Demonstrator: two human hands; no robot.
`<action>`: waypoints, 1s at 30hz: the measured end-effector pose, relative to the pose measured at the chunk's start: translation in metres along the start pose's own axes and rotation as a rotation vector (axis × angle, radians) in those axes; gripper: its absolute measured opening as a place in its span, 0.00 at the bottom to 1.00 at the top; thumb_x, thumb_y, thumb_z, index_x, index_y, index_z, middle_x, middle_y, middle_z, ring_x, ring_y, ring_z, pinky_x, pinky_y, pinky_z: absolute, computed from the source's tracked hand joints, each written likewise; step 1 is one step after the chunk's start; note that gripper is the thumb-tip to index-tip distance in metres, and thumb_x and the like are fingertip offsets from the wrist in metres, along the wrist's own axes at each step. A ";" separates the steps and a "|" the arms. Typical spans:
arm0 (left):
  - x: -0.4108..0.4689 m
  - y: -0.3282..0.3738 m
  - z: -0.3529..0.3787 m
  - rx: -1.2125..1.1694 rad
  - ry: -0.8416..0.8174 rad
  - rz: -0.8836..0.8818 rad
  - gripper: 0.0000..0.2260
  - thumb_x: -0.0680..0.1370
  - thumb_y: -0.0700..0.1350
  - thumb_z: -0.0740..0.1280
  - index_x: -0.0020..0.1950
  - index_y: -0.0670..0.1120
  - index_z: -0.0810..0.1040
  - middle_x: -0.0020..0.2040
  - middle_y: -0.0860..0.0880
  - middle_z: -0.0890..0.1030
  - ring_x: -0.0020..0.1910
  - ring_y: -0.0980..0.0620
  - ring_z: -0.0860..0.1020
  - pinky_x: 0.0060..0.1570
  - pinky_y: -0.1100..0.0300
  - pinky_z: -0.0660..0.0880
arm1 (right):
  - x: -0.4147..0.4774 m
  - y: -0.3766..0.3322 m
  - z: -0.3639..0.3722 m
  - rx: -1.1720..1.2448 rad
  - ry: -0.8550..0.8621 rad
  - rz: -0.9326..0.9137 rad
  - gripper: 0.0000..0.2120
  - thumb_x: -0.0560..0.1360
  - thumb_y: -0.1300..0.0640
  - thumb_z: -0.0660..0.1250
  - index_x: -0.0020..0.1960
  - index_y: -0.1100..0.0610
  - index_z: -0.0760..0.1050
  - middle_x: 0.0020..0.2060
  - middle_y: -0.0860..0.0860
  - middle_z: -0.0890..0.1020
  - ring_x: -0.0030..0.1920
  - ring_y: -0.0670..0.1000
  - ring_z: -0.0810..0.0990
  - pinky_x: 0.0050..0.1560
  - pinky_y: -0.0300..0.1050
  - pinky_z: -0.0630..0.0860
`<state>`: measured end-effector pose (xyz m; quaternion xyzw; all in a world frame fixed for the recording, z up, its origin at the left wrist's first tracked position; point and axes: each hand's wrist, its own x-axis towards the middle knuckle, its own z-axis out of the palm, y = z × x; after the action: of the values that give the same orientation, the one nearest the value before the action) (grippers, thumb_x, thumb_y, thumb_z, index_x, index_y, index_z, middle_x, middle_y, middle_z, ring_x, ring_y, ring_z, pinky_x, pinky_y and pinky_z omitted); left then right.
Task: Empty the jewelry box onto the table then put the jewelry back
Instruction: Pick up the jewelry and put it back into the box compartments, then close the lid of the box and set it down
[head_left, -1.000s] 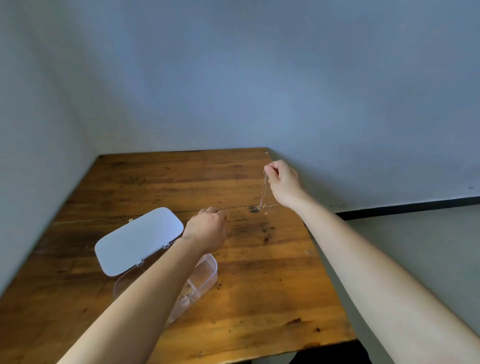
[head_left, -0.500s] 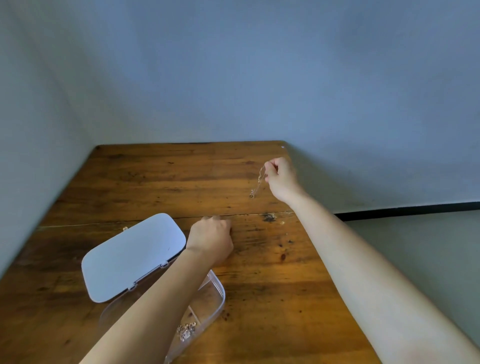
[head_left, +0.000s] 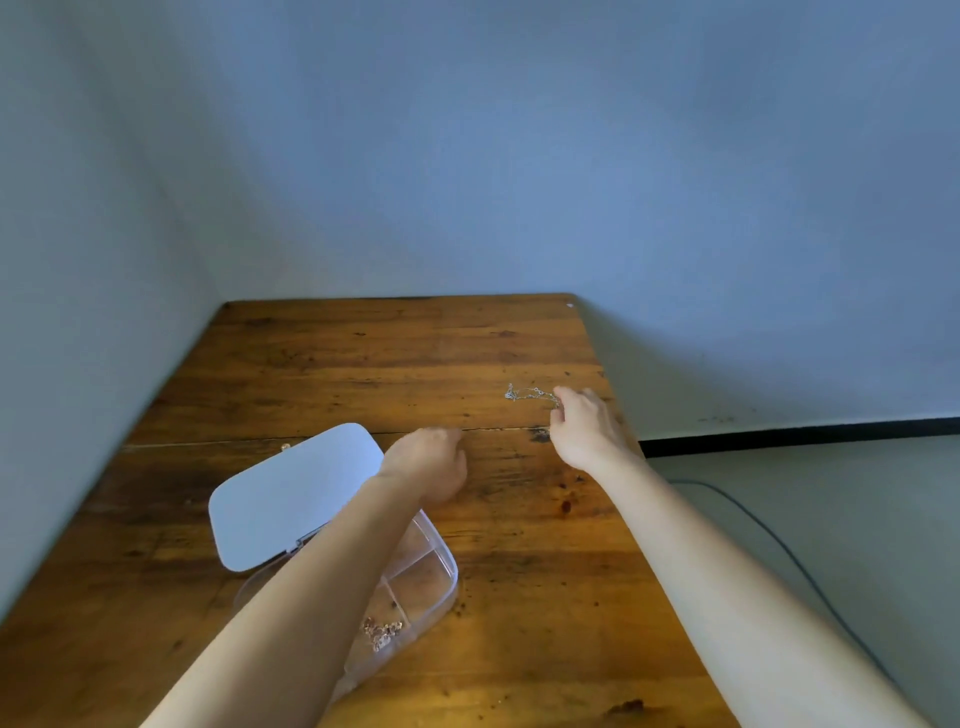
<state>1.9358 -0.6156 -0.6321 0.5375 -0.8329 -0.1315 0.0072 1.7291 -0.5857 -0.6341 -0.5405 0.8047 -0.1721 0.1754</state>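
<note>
A clear jewelry box (head_left: 442, 569) with dividers stands open on the wooden table (head_left: 363, 358), its white lid (head_left: 293, 493) tipped back to the left. Small gold and pink pieces (head_left: 383, 632) lie in a near compartment. My left forearm crosses over the box, and my left hand (head_left: 428, 465) rests curled on the table just beyond it, with nothing seen in it. A thin silver chain (head_left: 530, 393) lies stretched on the table at the far right. My right hand (head_left: 584, 426) is low beside the chain's right end, fingers apart, thumb and forefinger on either side of it.
A tiny gold piece (head_left: 284, 447) lies on the table behind the lid. Blue walls close the left and far sides. The table's right edge drops to a grey floor with a dark cable (head_left: 769, 535).
My right hand came down from holding the chain dangling in the air; the chain now lies flat on the table and the fingers have spread. My left hand stayed put.
</note>
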 end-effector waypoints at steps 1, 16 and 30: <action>-0.005 -0.005 -0.006 -0.074 0.068 -0.011 0.16 0.82 0.47 0.57 0.66 0.46 0.75 0.63 0.43 0.80 0.60 0.41 0.78 0.56 0.51 0.76 | -0.008 -0.004 0.000 0.043 -0.004 -0.019 0.22 0.84 0.56 0.56 0.78 0.54 0.63 0.77 0.58 0.64 0.75 0.60 0.66 0.69 0.55 0.68; -0.158 -0.113 0.014 -1.072 0.556 -0.786 0.32 0.80 0.48 0.65 0.80 0.45 0.53 0.80 0.42 0.59 0.77 0.39 0.61 0.71 0.42 0.64 | -0.166 -0.050 0.085 0.435 -0.386 -0.265 0.72 0.48 0.22 0.76 0.77 0.34 0.33 0.81 0.39 0.49 0.79 0.46 0.53 0.76 0.60 0.59; -0.144 -0.135 -0.019 -1.384 0.553 -0.838 0.15 0.80 0.43 0.67 0.67 0.46 0.77 0.59 0.44 0.81 0.52 0.44 0.80 0.49 0.51 0.81 | -0.188 -0.044 0.109 0.466 -0.165 -0.253 0.62 0.48 0.25 0.78 0.74 0.31 0.49 0.73 0.39 0.71 0.69 0.43 0.69 0.65 0.47 0.70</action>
<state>2.1204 -0.5425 -0.6258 0.6885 -0.2657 -0.4664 0.4877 1.8828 -0.4364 -0.6915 -0.5938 0.6525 -0.3284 0.3373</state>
